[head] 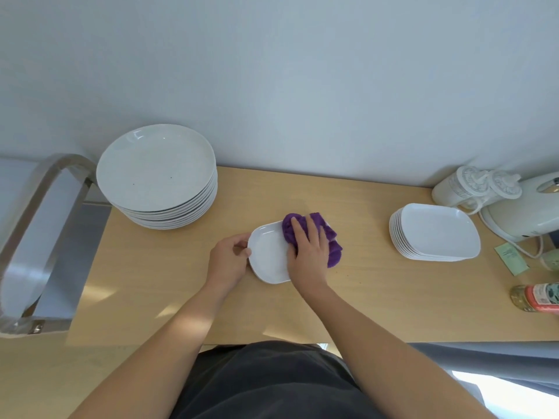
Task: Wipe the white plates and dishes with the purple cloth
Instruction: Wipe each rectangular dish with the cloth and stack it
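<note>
work is centring on a small glossy white rounded-square dish, which is lying flat on the middle of the pale wooden counter. the left hand is pinching the dish's left rim between thumb and curled fingers, steadying it. the right hand is pressing down with fairly straight, spread fingers on a bunched purple cloth, which is covering the dish's far right part and spilling onto the counter.

the dish is looking stiff, light and slick (whether ceramic or plastic, i cannot tell), so it is likely wanting to skate under the rubbing; the raised rim is seeming the safest hold. the cloth is soft and is probably handling best under a flat palm.

a stack of round white plates is waiting at the back left, likely heavier, and a stack of matching white square dishes is sitting to the right.
</note>
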{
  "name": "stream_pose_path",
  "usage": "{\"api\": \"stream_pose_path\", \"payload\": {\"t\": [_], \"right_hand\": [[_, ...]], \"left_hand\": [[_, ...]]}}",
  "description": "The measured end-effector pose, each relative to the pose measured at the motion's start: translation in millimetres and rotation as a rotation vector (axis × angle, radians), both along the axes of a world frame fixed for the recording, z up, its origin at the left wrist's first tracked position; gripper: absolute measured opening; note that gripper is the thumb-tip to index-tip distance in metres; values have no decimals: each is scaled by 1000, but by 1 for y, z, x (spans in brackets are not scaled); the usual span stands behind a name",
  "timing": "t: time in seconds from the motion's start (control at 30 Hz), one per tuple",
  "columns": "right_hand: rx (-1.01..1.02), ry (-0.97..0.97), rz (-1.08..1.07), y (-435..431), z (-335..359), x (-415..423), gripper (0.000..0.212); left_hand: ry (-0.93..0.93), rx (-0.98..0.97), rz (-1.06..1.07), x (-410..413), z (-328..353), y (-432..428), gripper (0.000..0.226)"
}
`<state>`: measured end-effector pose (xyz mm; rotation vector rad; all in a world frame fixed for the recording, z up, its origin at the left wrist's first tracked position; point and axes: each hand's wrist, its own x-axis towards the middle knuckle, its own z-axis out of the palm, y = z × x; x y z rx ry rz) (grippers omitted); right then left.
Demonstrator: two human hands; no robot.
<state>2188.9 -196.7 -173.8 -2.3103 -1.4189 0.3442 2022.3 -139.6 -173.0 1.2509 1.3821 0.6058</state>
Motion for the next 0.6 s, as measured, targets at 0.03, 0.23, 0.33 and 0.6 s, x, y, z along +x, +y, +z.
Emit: {"api": "stream_pose_path", "payload": {"t": [0.03,0.23,0.33,0.6], "right_hand": [[12,13,80,-3,1,-4,53],[-4,31,453,-25,11,-12,43],[-40,45,492,-29,17,0,41],[54,-114,40,-48,21,63,37]], "left_hand": [[-4,8,-2,0,0,0,51],[61,64,-19,4,9,0,40],[80,63,-22,5,11,-1,41],[101,20,4,4,7,-4,45]]}}
